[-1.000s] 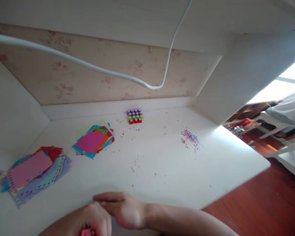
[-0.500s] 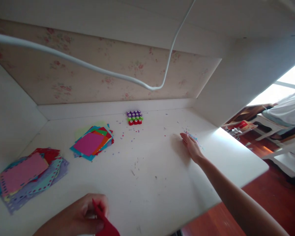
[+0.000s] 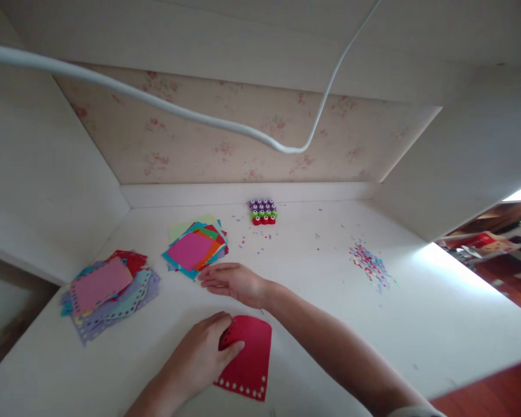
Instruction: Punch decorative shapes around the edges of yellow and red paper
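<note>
My left hand [image 3: 206, 350] pinches a red sheet [image 3: 249, 353] between thumb and fingers near the table's front. Small punched shapes line the sheet's lower edge, and more holes show by my fingers. My right hand [image 3: 234, 284] is held above the table beyond the red sheet, fingers stretched out with nothing in them. Its fingertips are at the lower edge of a stack of coloured paper [image 3: 191, 250], pink on top; whether they touch it I cannot tell.
Punched sheets [image 3: 102, 285] lie piled at the left. Small purple, green and red punches [image 3: 264, 213] stand in rows at the back. A heap of paper bits [image 3: 369, 263] lies at the right. A white cable [image 3: 243, 130] hangs across the view.
My right hand has moved from the paper bits at the right over to the middle left. My left hand has brought the red sheet further into view. The view has shifted left.
</note>
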Available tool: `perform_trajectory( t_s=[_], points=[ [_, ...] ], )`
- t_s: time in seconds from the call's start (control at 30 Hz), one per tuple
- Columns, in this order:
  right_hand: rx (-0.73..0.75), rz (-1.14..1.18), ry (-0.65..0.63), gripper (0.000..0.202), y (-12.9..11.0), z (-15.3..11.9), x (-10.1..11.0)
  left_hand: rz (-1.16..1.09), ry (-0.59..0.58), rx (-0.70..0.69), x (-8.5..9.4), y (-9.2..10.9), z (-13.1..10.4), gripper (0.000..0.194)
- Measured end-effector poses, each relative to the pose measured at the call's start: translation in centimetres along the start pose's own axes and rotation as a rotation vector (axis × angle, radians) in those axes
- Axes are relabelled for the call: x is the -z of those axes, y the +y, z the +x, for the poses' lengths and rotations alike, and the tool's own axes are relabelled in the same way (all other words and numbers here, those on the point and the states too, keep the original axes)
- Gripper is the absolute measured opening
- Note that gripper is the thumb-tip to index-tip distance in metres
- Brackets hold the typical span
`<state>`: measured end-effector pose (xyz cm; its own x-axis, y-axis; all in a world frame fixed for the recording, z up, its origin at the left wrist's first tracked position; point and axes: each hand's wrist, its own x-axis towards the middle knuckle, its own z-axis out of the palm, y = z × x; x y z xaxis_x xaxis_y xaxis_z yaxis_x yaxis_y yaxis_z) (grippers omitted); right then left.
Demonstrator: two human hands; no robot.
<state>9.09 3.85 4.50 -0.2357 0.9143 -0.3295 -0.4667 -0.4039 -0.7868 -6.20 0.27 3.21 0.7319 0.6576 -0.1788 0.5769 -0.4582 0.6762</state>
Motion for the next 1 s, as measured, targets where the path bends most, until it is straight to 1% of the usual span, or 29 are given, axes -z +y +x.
perform_trajectory(
  t_s=[0.07,0.13,0.2,0.27,0.3,0.33,0.37,0.43,0.53,0.63,0.77,0.87,0.93,1.0],
  points=[
    [-0.050,0.102,0.079,0.012,0.9,2.1,-0.6,0.087,0.104,0.031,0.2,-0.4,-0.6,0.013],
    [-0.060,0.171,0.147,0.007,1.6,3.3,-0.5,0.167,0.207,0.043,1.0,-1.2,-0.9,0.021],
    [-0.035,0.210,0.170,0.011,2.0,3.7,-0.2,0.256,0.345,0.019,2.2,-2.2,-0.5,0.025],
    [-0.008,0.253,0.185,0.016,2.1,3.3,0.3,0.361,0.482,-0.016,3.8,-3.2,0.6,0.023],
    [0.008,0.273,0.197,0.018,2.0,3.0,0.7,0.412,0.524,-0.067,4.5,-3.7,1.5,0.021],
    [0.024,0.290,0.213,0.019,1.8,2.6,1.0,0.462,0.548,-0.118,5.2,-4.1,2.5,0.020],
    [0.041,0.306,0.236,0.020,1.7,2.2,1.5,0.528,0.549,-0.135,5.8,-4.5,3.5,0.024],
    [0.079,0.327,0.297,0.019,1.2,1.4,2.7,0.640,0.497,-0.138,6.5,-5.2,5.5,0.033],
    [0.149,0.344,0.405,0.016,0.2,-0.3,5.7,0.689,0.433,-0.123,6.5,-6.3,7.6,0.038],
    [0.233,0.354,0.544,0.015,-1.2,-2.9,10.1,0.709,0.462,-0.093,6.3,-7.6,8.4,0.040],
    [0.342,0.362,0.764,0.013,-3.4,-8.1,16.9,0.779,0.494,-0.077,6.8,-9.6,8.6,0.039],
    [0.416,0.352,0.918,0.016,-5.1,-12.4,21.4,0.808,0.512,-0.050,7.2,-10.4,8.7,0.038],
    [0.467,0.337,1.013,0.022,-5.9,-14.6,23.4,0.812,0.517,-0.049,7.2,-10.1,8.9,0.038],
    [0.525,0.308,1.069,0.027,-6.5,-15.8,24.1,0.805,0.521,-0.075,6.9,-9.4,9.2,0.040]
  ],
)
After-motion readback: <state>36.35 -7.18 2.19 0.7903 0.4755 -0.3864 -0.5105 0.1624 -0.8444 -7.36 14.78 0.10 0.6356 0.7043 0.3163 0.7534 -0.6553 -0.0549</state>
